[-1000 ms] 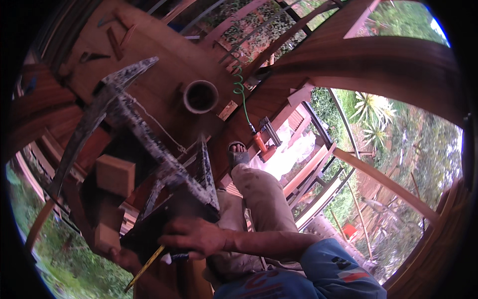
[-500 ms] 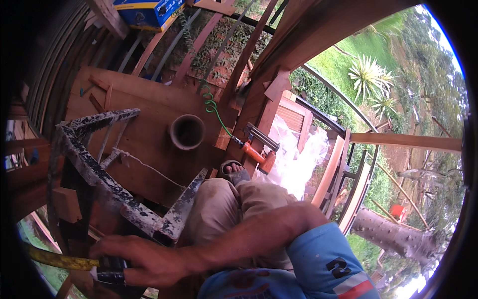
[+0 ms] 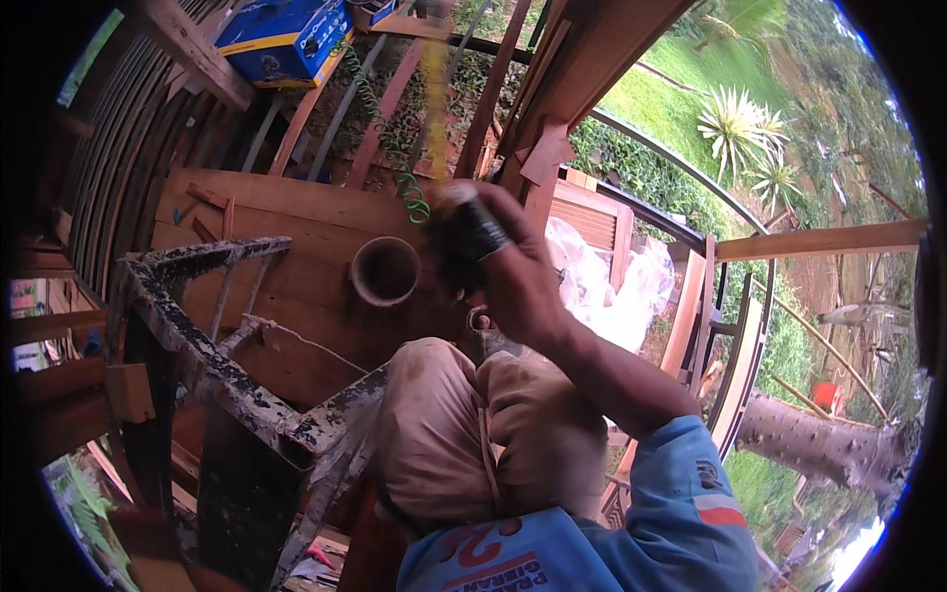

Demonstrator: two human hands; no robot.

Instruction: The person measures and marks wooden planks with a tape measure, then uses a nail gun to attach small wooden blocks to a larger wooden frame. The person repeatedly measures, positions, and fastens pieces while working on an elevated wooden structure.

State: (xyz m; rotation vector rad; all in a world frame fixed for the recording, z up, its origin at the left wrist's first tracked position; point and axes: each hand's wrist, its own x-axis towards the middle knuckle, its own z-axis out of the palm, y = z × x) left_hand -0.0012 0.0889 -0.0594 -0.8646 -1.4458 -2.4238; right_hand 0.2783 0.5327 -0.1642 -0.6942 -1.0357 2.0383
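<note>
My right hand (image 3: 508, 252) is raised over the work area, fingers closed round a tape measure with a black body. Its yellow blade (image 3: 435, 109) stretches away from the hand toward the top and is smeared by motion. Behind the hand, a green coiled hose (image 3: 418, 209) runs up to the far side; the orange nail gun is hidden there. My left hand is out of view. To the left stands a paint-splattered metal frame (image 3: 212, 370) with a cord (image 3: 306, 340) on it. A round bucket-like container (image 3: 386, 271) sits on the brown board (image 3: 296, 212).
A blue and yellow box (image 3: 281, 44) lies at the far left on wooden slats. Offcuts (image 3: 209, 197) rest on the board. Timber posts, clear plastic sheeting (image 3: 621, 271) and a louvred wooden panel (image 3: 592, 222) are on the right, beyond them a garden and a tree trunk (image 3: 819, 434).
My right hand has swung from the lower left up to the middle, carrying the tape measure. The blade now points away instead of left. The nail gun has become covered.
</note>
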